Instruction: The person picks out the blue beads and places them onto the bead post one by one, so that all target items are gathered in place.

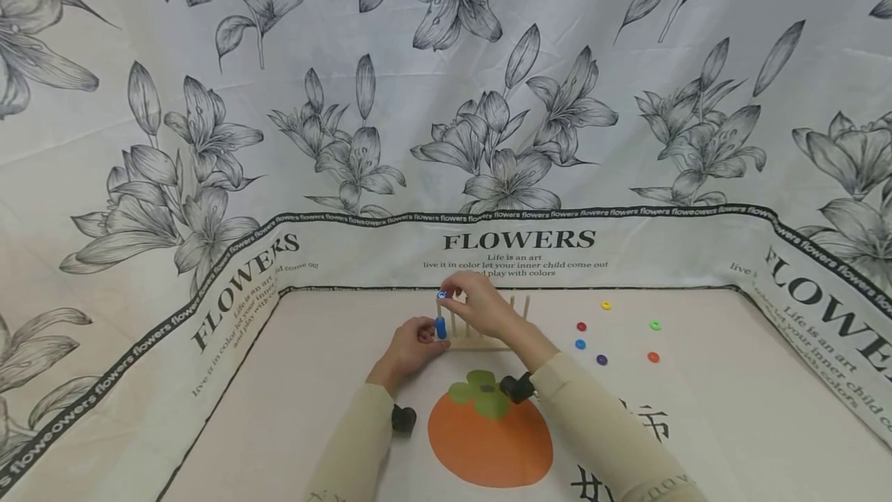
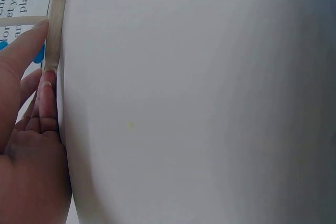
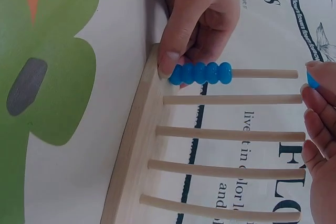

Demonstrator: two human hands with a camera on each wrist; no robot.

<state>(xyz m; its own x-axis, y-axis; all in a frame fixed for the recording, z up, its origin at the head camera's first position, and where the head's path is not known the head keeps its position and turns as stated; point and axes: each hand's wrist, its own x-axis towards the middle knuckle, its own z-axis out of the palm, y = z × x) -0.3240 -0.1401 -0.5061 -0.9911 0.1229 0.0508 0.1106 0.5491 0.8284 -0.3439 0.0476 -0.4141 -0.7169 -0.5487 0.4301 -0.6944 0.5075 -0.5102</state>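
Note:
A wooden peg rack (image 1: 479, 345) stands on the table, its row of thin upright pegs rising from a long base. Several blue beads (image 3: 200, 73) are stacked at the bottom of its leftmost peg. My left hand (image 1: 411, 345) grips that end of the base, thumb in front and fingers behind; the left wrist view shows the thumb and curled fingers against the base (image 2: 56, 19). Just at the tip of the leftmost peg, my right hand (image 1: 481, 304) pinches another blue bead (image 3: 312, 81), mostly covered by the fingertips. The other visible pegs carry no beads.
Loose beads lie right of the rack: yellow (image 1: 606, 305), red (image 1: 581, 326), green (image 1: 655, 325), blue (image 1: 580, 344), purple (image 1: 602, 359) and orange (image 1: 653, 357). A persimmon print (image 1: 491, 440) marks the cloth in front. Behind hangs a flower-printed curtain (image 1: 362, 254).

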